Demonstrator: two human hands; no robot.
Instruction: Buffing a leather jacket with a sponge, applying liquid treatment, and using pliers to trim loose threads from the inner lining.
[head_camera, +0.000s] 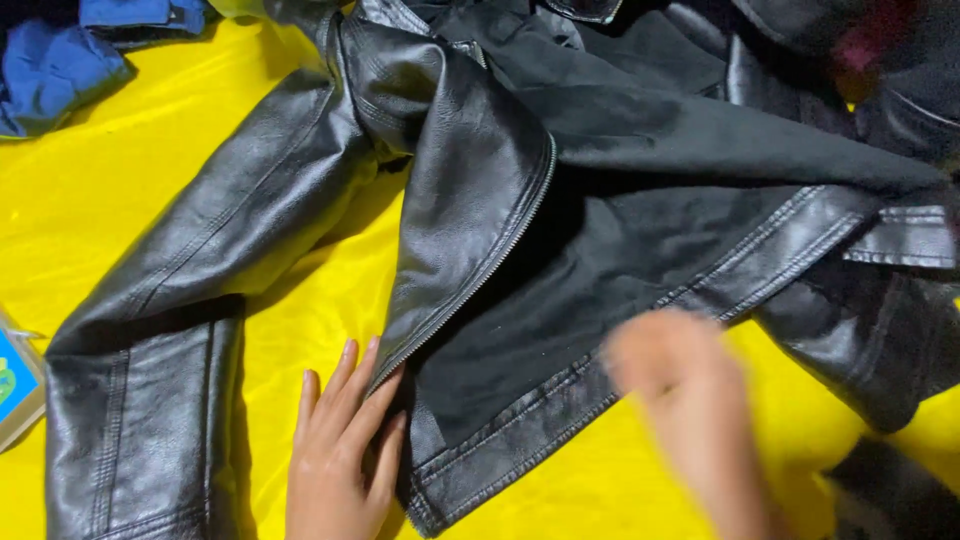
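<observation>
A black leather jacket (480, 180) lies spread open on a yellow sheet (90, 190), its dark lining facing up and one sleeve (180, 300) stretched toward the lower left. My left hand (345, 450) rests flat with fingers together at the jacket's lower front corner, fingertips touching the zipper edge (470, 285). My right hand (690, 410) is blurred over the bottom hem (560, 410) at the lower right; whether it grips anything cannot be made out.
A blue garment (60, 55) is bunched at the top left corner. A small box with a blue face (15, 385) sits at the left edge. More dark clothing (880, 60) lies at the top right, and a dark piece (890, 495) at the lower right.
</observation>
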